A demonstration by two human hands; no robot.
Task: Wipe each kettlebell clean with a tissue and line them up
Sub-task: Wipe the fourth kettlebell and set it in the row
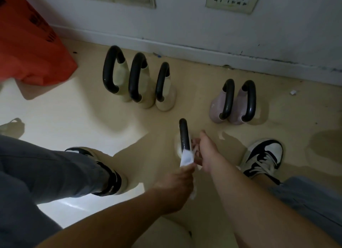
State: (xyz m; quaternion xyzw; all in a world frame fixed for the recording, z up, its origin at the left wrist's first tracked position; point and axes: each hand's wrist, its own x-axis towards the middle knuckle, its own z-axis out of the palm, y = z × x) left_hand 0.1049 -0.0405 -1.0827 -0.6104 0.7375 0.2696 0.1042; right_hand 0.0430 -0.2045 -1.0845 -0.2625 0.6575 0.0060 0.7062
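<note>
Now, left hand [174,188] pinching white tissue [187,158] round the black handle [183,133] of the near kettlebell [178,146] on the floor [74,109], right hand [206,151] with fingers curled on it, three cream kettlebells [146,87] and two pink kettlebells [238,103] behind, orange bag [27,44], inside hidden

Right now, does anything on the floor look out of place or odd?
A small white scrap lies loose on the floor, right of the two pink kettlebells and near the wall, like litter. Nothing else stands out.

Indoor room, home or small gym corner. Evidence: scuffed white painted wall [185,26] with skirting, ahead of left hand [174,188]; cream triple-outlet wall socket [232,0], far beyond right hand [205,149]; glossy beige floor [74,118], left of both; three cream black-handled kettlebells [146,85], ahead.
</note>
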